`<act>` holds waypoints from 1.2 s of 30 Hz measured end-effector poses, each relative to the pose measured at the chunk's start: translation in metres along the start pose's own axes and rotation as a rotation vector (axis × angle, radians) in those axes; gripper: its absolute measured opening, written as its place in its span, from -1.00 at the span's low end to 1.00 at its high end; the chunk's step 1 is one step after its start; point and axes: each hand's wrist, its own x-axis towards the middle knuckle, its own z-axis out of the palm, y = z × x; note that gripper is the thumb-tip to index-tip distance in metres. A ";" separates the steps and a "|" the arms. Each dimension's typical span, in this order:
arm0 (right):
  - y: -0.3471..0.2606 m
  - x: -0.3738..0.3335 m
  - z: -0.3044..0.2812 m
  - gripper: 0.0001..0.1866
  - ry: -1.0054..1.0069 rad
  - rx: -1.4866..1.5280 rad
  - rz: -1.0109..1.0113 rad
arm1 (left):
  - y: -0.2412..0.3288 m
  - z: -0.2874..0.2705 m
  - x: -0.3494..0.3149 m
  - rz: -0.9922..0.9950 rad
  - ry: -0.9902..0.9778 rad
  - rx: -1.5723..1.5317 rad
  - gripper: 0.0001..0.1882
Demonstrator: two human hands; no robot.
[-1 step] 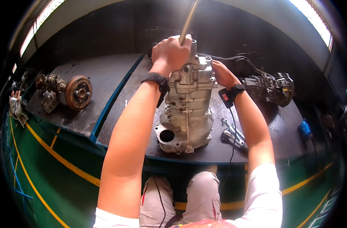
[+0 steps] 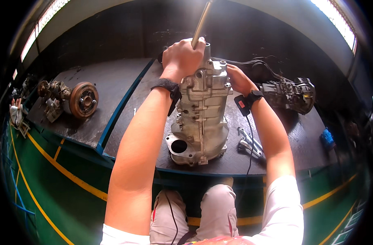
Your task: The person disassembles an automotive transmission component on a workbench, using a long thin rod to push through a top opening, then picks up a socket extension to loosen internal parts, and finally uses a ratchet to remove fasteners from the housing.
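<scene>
A grey metal gearbox housing (image 2: 205,110) stands on end in front of me, a round flanged opening at its lower left. My left hand (image 2: 184,57) is closed at its top left, and a long brass-coloured rod (image 2: 202,24) rises tilted from the fist. The rod's lower end is hidden by the hand and the housing. Against the upper right side of the housing rests my right hand (image 2: 240,80); its fingertips go out of sight behind the casing. Each wrist wears a black strap, the right one with a small box and cable.
Several wrenches (image 2: 250,143) lie on the dark metal bench (image 2: 125,130) right of the housing. Another gearbox (image 2: 290,94) sits farther right, near a blue object (image 2: 327,139). A rusty hub with axle parts (image 2: 84,100) lies on the left bench. Cables run along the back.
</scene>
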 end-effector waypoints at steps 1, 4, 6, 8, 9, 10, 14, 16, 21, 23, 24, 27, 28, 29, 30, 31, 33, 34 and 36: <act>-0.001 -0.001 0.002 -0.67 0.020 0.020 0.014 | -0.001 0.000 -0.001 -0.003 -0.008 -0.003 -0.34; -0.007 0.000 -0.010 -0.68 -0.028 0.010 0.040 | 0.007 0.002 -0.002 -0.008 -0.022 0.015 -0.33; -0.007 -0.002 -0.005 -0.68 0.001 0.006 0.039 | 0.007 0.001 -0.001 -0.005 -0.022 0.015 -0.33; -0.004 0.000 -0.002 -0.69 0.025 0.010 0.040 | 0.005 0.001 -0.001 -0.005 -0.023 0.023 -0.34; -0.004 0.001 -0.012 -0.70 0.029 -0.055 0.037 | 0.006 0.003 0.000 -0.006 -0.014 0.019 -0.34; -0.004 0.003 -0.007 -0.70 0.020 -0.113 0.034 | 0.004 -0.001 -0.001 -0.013 0.002 0.027 -0.34; -0.005 0.001 0.001 -0.74 0.052 -0.015 -0.048 | 0.005 0.000 -0.001 -0.017 -0.035 0.016 -0.35; -0.011 0.005 0.004 -0.69 0.086 0.057 -0.012 | 0.004 0.001 -0.002 -0.018 -0.038 0.016 -0.35; -0.018 0.012 -0.009 -0.62 0.143 0.200 -0.122 | 0.010 0.003 -0.001 -0.019 -0.008 0.024 -0.33; -0.019 0.000 -0.025 -0.61 0.186 0.342 -0.080 | 0.011 0.006 0.000 -0.008 -0.004 0.021 -0.32; -0.015 -0.009 -0.032 -0.61 0.202 0.339 -0.072 | 0.007 0.005 -0.001 -0.011 0.013 0.039 -0.31; 0.001 -0.057 -0.050 -0.61 0.177 0.154 0.020 | -0.002 0.010 0.001 -0.007 0.000 0.023 -0.29; 0.004 -0.084 -0.039 -0.62 0.246 0.037 0.100 | -0.011 0.010 0.002 -0.004 0.004 0.029 -0.29; 0.006 -0.115 -0.044 -0.65 0.215 -0.152 0.084 | -0.001 0.009 0.003 0.004 -0.007 0.020 -0.29; 0.004 -0.144 -0.036 -0.71 0.202 -0.424 0.215 | -0.002 0.004 0.002 0.008 -0.002 0.038 -0.28; 0.019 -0.174 -0.045 -0.75 0.196 -0.532 0.274 | 0.000 0.006 0.002 0.020 -0.002 0.042 -0.28; 0.062 -0.230 -0.048 -0.75 0.109 -0.815 0.287 | -0.010 0.011 0.008 0.010 0.004 0.044 -0.30; 0.089 -0.252 -0.050 -0.75 0.120 -0.920 0.253 | -0.013 0.014 0.010 0.012 0.021 0.055 -0.32; 0.107 -0.289 -0.025 -0.77 0.114 -0.992 0.294 | 0.005 0.002 -0.006 -0.066 0.018 -0.010 -0.29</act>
